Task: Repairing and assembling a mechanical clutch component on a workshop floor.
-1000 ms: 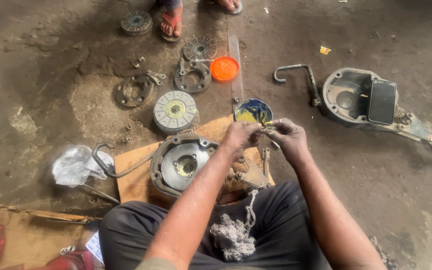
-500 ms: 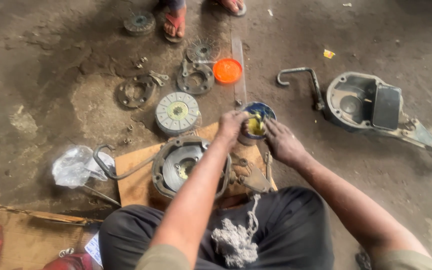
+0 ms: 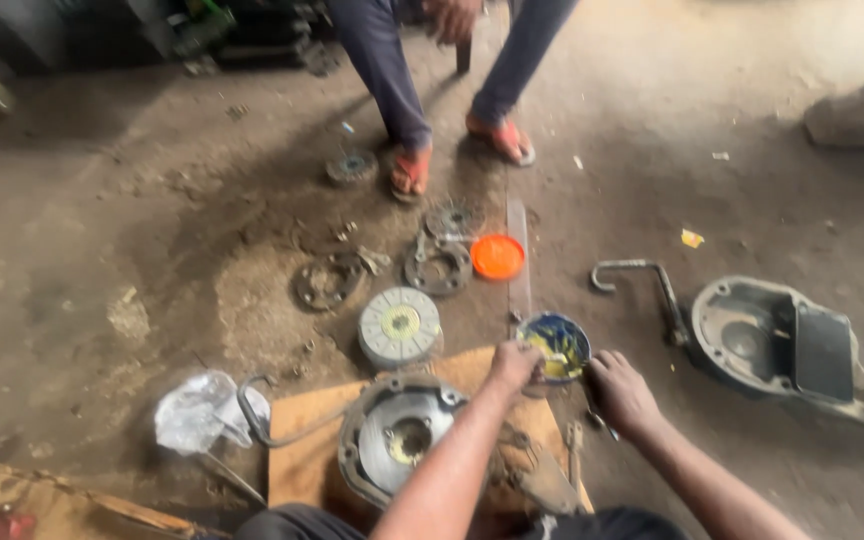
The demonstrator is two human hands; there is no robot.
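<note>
A small blue tin (image 3: 560, 346) with yellow grease stands on the floor at the far edge of a cardboard sheet (image 3: 302, 462). My left hand (image 3: 512, 366) rests at the tin's near-left rim with its fingers bunched and the tips hidden. Just right of the tin is my right hand (image 3: 620, 392), curled around a small dark metal part (image 3: 598, 421). A round grey engine cover (image 3: 392, 440) lies on the cardboard under my left forearm.
On the dirt floor beyond lie a ribbed clutch disc (image 3: 399, 325), an orange lid (image 3: 498, 257), ring-shaped parts (image 3: 437, 268) and a kick lever (image 3: 642, 280). A grey side cover (image 3: 752, 340) is at right, a plastic bag (image 3: 197, 410) at left. Another person's sandalled feet (image 3: 412, 172) stand ahead.
My head has tilted up, so more of the floor and the other person's legs show. Both hands came down from in front of me to the tin.
</note>
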